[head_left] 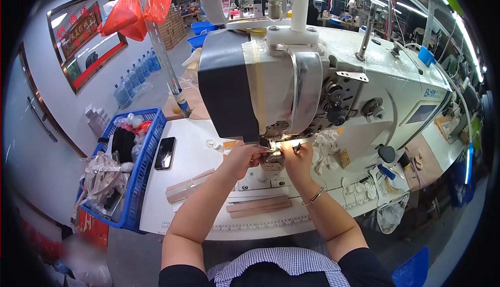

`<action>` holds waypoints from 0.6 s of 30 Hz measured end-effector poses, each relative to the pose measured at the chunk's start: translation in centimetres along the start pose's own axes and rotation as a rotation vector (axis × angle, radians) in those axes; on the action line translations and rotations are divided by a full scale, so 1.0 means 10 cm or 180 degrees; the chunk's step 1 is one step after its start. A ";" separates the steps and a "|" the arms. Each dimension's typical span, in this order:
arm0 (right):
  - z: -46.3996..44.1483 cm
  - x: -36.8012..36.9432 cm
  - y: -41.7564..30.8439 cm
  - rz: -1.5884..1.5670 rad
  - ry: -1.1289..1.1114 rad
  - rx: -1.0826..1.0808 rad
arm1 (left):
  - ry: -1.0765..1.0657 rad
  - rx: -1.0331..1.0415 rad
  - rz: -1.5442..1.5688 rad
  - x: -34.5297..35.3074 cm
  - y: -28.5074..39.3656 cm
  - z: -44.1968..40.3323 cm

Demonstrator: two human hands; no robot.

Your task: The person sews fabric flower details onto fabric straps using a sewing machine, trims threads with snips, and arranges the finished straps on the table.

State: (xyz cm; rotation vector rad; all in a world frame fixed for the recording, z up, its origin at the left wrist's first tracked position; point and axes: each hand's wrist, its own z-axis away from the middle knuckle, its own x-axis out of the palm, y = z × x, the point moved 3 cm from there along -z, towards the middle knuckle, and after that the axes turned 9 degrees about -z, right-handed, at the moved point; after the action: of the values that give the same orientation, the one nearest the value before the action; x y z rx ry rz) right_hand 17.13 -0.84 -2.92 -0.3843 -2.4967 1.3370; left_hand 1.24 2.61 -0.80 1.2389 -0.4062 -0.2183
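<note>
Both my hands are at the needle area of a sewing machine [323,78], beneath its head. My left hand [244,159] comes in from the left, fingers closed in a pinch on the edge of a small pale piece [266,149] beside the presser foot. On the other side, my right hand [298,161] is closed near the needle, with a small dark pointed tool [297,147] showing between its fingers; its kind is hard to make out. Lamplight falls on the metal post [273,163] between the hands. My fingertips partly hide the piece.
Flat pink and white strips [259,206] lie on the table before the machine, more strips [190,185] to their left. A phone [165,153] lies beside a full blue basket [138,183]. Pale curled pieces [324,151] are heaped right of my right hand.
</note>
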 end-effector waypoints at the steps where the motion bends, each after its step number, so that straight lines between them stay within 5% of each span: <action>1: 0.00 -0.01 0.00 -0.0048 -0.0175 0.0267 | -0.0002 0.0048 -0.0026 0.00 -0.02 -0.01; 3: 0.00 0.08 0.02 -0.0145 -0.0324 0.0513 | 0.0006 0.0111 -0.0108 -0.05 0.00 -0.02; 8: 0.00 0.08 0.08 -0.0307 0.0203 -0.0189 | -0.0122 0.0344 -0.0219 -0.05 0.03 0.01; 18: 0.03 0.00 -0.03 -0.0791 0.0222 0.0007 | -0.0317 0.0461 -0.0059 -0.03 -0.10 0.01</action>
State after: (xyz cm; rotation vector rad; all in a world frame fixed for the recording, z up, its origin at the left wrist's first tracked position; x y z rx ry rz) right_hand 16.93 -1.26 -2.82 -0.1124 -2.3929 1.2067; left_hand 0.98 2.33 -1.80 1.3780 -0.5036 -0.2710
